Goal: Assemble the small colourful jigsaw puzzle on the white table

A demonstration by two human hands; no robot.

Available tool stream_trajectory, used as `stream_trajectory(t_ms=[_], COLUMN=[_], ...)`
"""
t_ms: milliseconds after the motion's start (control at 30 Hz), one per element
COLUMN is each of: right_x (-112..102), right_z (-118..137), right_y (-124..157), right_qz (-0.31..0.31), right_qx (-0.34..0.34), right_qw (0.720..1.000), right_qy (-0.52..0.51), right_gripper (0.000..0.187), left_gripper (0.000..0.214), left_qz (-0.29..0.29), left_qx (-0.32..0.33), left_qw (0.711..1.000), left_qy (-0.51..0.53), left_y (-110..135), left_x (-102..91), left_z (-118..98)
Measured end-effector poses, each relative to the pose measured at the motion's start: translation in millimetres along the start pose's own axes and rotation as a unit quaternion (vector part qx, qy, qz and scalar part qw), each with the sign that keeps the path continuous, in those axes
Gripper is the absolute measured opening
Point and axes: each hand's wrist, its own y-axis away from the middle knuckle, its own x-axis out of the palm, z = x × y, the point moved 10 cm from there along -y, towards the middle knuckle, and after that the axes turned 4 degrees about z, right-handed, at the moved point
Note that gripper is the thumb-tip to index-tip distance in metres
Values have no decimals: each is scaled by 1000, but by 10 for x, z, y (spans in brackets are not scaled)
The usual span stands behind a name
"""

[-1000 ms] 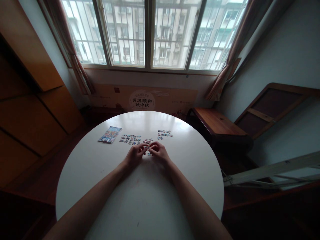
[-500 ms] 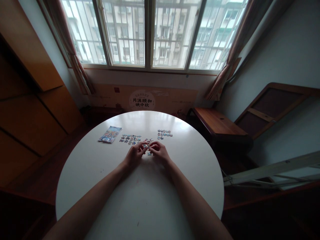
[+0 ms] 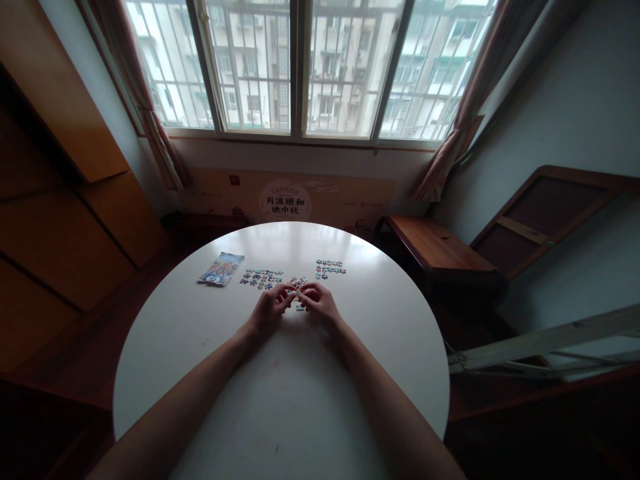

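Watching from afar through the head camera, I look down on a round white worktop (image 3: 280,393) with two bare forearms reaching across it from the near edge. My left hand (image 3: 270,307) and right hand (image 3: 320,303) meet near the middle, each with its thumb and fingers drawn together and the fingertips almost touching. Both grips look pinched in over some small puzzle bits, but the gap is too tiny and dim for me to tell whether either one has a piece.

Just beyond the fingertips sits a small pile of puzzle pieces (image 3: 299,283), partly hidden by the hands. One loose piece (image 3: 300,308) lies on the near side, just beside the right fingers. Left of the pile, I see a group of pieces laid out in rough rows (image 3: 261,278); to the right and a little farther off is another group in short rows (image 3: 330,270). Farther left, a colourful picture sheet (image 3: 223,269) lies flat and slightly askew, well apart from the hands.

Past the worktop's far edge, a printed board (image 3: 210,187) stands below a barred window (image 3: 255,73). A low wooden bench (image 3: 443,243) is on the right, and orange-brown cupboards (image 3: 95,160) are on the left.
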Motion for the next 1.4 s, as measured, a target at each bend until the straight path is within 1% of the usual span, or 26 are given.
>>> stream_trajectory(t_ms=[233,400,500,567,700,800,867,933,1000,1067,1100,1200,1300,1400], right_x=[4,-8,-10,-8,-23,-157,-371,-619,-840,-979,-1031,-1072,-1034,-966], right_z=[28,124,181,207,265,376,464,515,508,451,417,340,333,366], right_y=[-3,14,37,55,86,96,119,158,208,249,273,311,311,295], right_qz=[-4,-29,-40,-47,-66,-95,-144,-199,-247,-269,-279,-284,-278,-264], right_qx=[-8,-28,-42,-54,-76,-98,-107,-94,-50,2,26,68,75,72], right_qw=[1000,999,998,997,988,976,962,936,896,855,840,815,801,795], right_qy=[2,-6,6,31,117,171,207,274,366,444,465,501,525,541], right_gripper=[30,29,28,27,26,24,23,20,17,15,15,18,22,24], left_gripper=[29,30,28,28,28,31,32,30,27,24,23,21,20,19], left_qz=[-5,-26,-34,-37,-42,-44,-46,-45,-40,-35,-32,-31,-31,-32], left_qx=[9,15,20,18,14,18,19,20,23,24,24,26,32,37], left_qw=[1000,999,999,999,999,999,999,999,999,999,999,999,998,997], left_qy=[3,17,19,19,22,17,14,10,-3,-16,-22,-36,-48,-55], left_y=[0,10,19,24,30,31,31,30,29,28,27,24,19,18], left_x=[-7,-35,-46,-50,-59,-68,-77,-78,-68,-54,-47,-37,-31,-30], left_z=[-6,9,8,15,17,-8,-19,-26,-38,-42,-41,-38,-41,-41])
